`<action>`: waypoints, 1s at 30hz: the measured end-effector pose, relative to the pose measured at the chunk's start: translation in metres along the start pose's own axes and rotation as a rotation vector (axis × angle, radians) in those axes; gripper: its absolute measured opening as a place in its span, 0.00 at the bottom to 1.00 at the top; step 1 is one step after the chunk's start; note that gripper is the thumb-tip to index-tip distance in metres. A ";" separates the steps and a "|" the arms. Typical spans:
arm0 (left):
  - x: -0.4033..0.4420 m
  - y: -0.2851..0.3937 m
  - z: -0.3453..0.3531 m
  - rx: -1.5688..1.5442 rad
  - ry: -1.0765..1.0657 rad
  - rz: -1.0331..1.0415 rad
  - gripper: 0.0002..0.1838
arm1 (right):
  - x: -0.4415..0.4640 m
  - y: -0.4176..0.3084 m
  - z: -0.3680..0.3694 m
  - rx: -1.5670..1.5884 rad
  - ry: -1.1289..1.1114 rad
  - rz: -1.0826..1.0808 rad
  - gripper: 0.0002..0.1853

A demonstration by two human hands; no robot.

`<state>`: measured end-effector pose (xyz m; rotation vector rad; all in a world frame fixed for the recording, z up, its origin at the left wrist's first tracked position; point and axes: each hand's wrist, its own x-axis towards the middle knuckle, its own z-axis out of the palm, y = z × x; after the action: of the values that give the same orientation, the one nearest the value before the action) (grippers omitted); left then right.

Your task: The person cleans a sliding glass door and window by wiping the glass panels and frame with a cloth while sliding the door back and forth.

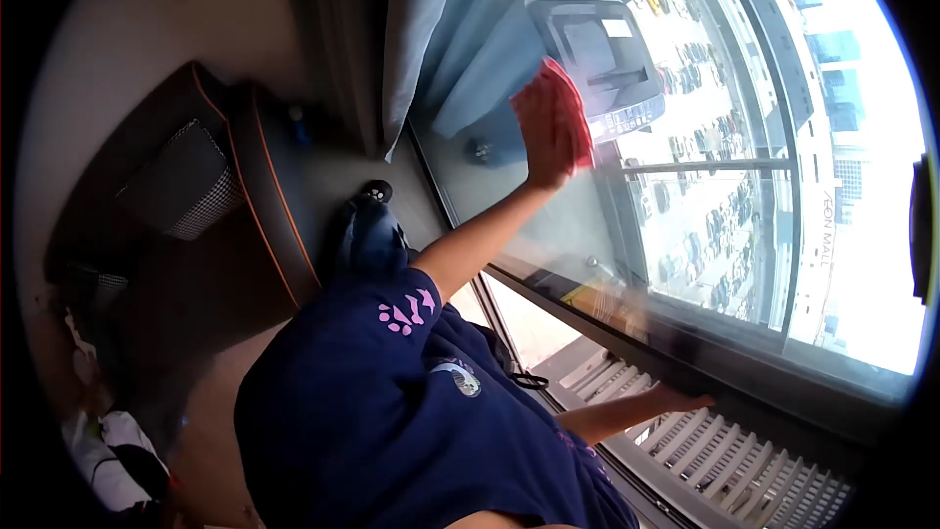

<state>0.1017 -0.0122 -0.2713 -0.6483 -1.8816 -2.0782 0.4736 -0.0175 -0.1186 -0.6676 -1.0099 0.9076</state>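
Head cam: L grip closed on red cloth.

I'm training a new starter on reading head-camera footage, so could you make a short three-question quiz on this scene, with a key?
1. Multiple choice: what is the left hand handling?
A) a yellow sponge
B) a red cloth
C) a wooden brush

2. True or false: the right hand is holding a bottle.

3. Fill in the blank: the hand nearer the slatted grille is the ____ hand.

Key:
1. B
2. False; no bottle shows in that hand.
3. right
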 end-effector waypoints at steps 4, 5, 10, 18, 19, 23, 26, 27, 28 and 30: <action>0.076 -0.037 0.001 -0.320 0.344 -0.504 0.22 | 0.011 0.002 0.003 -0.035 0.179 -0.024 0.41; 0.071 -0.051 0.010 -0.258 0.405 -0.385 0.20 | 0.011 0.003 0.003 -0.039 0.176 -0.039 0.41; 0.046 -0.058 0.042 -0.257 0.452 -0.262 0.19 | 0.006 -0.001 -0.001 -0.070 0.210 -0.077 0.41; -0.178 0.145 -0.014 -0.071 -0.441 0.018 0.21 | 0.007 -0.004 -0.002 -0.049 0.126 -0.037 0.39; -0.184 0.155 -0.021 -0.074 -0.538 0.059 0.21 | 0.006 -0.003 -0.002 -0.051 0.146 -0.051 0.39; -0.188 0.144 -0.025 -0.020 -0.657 0.025 0.31 | -0.005 0.002 0.002 -0.100 0.157 -0.094 0.40; -0.173 0.110 -0.019 0.001 -0.567 -0.030 0.34 | 0.000 -0.005 0.011 -0.052 0.184 -0.035 0.41; -0.135 0.091 -0.011 -0.129 -0.454 -0.103 0.33 | 0.004 -0.004 0.005 -0.054 0.122 -0.038 0.41; -0.096 0.072 -0.003 -0.260 -0.335 -0.158 0.32 | 0.005 -0.003 0.002 -0.009 0.040 -0.026 0.41; -0.039 0.075 -0.003 -0.186 -0.160 -0.238 0.32 | 0.007 -0.001 -0.010 0.064 0.015 0.023 0.42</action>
<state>0.1704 -0.0284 -0.2257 -0.6790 -1.9490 -2.4401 0.4843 -0.0128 -0.1188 -0.6317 -0.9577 0.9498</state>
